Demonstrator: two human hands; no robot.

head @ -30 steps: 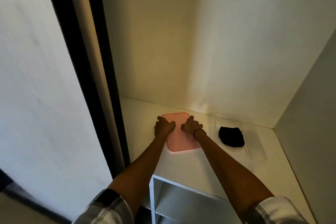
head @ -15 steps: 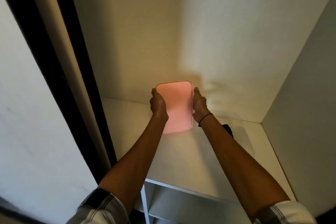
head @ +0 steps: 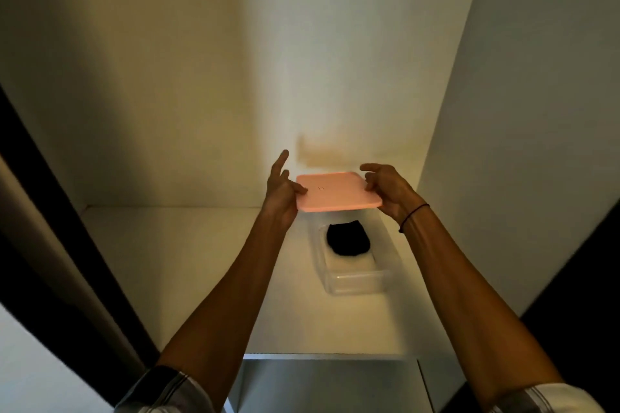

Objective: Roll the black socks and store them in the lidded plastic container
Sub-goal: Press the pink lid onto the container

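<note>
Hands hold a pink lid (head: 339, 192) in the air, nearly level, above the far end of a clear plastic container (head: 355, 278). The left hand (head: 281, 193) grips the lid's left edge, thumb on top and index finger sticking up free; the right hand (head: 389, 189) is clamped on the right edge, thumb and fingers curled over it. A dark band (head: 414, 216) circles the right wrist. The container sits open on a white shelf (head: 188, 261) inside a pale alcove, towards the right wall (head: 536, 111) and well apart from the dark door frame (head: 50, 245) on the left. A rolled bundle of black socks (head: 348, 239) lies in the container's far half, partly under the lid's near edge; the near half shows only the clear bottom. Striped sleeves (head: 164, 392) are pushed up at both elbows
</note>
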